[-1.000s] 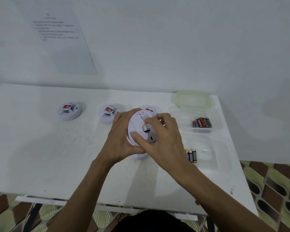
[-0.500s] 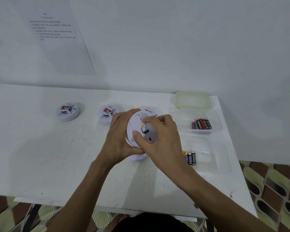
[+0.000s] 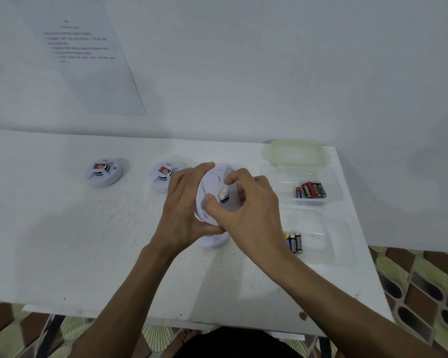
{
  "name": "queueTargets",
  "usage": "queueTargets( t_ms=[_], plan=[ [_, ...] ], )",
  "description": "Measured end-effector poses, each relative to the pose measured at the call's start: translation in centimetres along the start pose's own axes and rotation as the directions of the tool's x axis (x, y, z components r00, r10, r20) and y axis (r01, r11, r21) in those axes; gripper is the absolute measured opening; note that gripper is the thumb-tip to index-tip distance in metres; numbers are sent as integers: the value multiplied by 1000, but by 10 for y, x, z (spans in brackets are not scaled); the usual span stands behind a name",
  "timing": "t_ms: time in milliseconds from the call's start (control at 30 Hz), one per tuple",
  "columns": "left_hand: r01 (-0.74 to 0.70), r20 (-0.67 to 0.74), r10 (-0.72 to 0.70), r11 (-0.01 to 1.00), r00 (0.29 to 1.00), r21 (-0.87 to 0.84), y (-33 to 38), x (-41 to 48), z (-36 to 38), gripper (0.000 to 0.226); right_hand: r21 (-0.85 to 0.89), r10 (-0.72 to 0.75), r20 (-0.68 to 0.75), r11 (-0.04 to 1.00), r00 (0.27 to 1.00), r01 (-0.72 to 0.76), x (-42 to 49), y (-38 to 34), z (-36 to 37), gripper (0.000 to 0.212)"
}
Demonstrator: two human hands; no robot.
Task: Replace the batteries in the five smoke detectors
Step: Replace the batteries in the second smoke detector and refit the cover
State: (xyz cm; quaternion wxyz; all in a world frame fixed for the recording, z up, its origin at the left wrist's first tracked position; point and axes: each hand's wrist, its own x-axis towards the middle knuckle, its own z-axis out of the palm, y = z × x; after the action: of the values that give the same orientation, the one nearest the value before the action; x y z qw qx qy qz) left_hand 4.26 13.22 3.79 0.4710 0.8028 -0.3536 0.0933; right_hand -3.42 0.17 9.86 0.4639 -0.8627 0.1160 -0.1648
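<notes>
My left hand (image 3: 185, 208) grips a white round smoke detector (image 3: 209, 188) by its left rim, tilted with its back towards me. My right hand (image 3: 248, 205) curls over that back, thumb and fingers pinching at a small yellow-and-white battery (image 3: 223, 194) in the compartment. Another white detector (image 3: 212, 242) lies on the table just below the held one, mostly hidden. Two more detectors with red labels sit to the left, one (image 3: 104, 173) far left and one (image 3: 162, 175) beside my left hand. A further white rim (image 3: 229, 166) shows behind my hands.
On the right of the white table (image 3: 62, 241), a clear tray (image 3: 329, 177) holds several red and black batteries (image 3: 311, 189). A nearer clear tray (image 3: 329, 241) holds three batteries (image 3: 294, 242). A cloudy lid (image 3: 295, 152) lies at the back. A printed sheet (image 3: 88, 55) hangs on the wall.
My right thumb and fingers have shifted slightly around the battery compartment. The left hand keeps its grip on the detector, which stays in nearly the same place.
</notes>
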Motion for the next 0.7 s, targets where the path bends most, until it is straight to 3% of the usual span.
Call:
queueTargets(
  t_ms=[133,267,367,467,600,700],
  plan=[
    [-113,-22,113,994,993,-9,8,7,-4,70,12,-7,64,1000,998,6,11,0,-8,31],
    [-125,17,125,991,992,55,5,11,-9,80,121,-65,211,992,975,40,27,11,-24,5],
    [-104,-9,106,985,994,137,8,13,-7,91,123,-94,238,990,967,66,30,24,-28,15],
    [19,18,-23,982,1000,186,13,9,-12,101,179,-60,240,984,969,16,29,32,-29,21],
    [7,47,-4,998,999,-57,12,4,-8,91,252,-10,308,965,951,-71,23,33,-34,23],
    [44,51,-40,995,998,-85,15,7,-10,92,351,7,379,924,925,-151,17,29,-39,27]
  ],
)
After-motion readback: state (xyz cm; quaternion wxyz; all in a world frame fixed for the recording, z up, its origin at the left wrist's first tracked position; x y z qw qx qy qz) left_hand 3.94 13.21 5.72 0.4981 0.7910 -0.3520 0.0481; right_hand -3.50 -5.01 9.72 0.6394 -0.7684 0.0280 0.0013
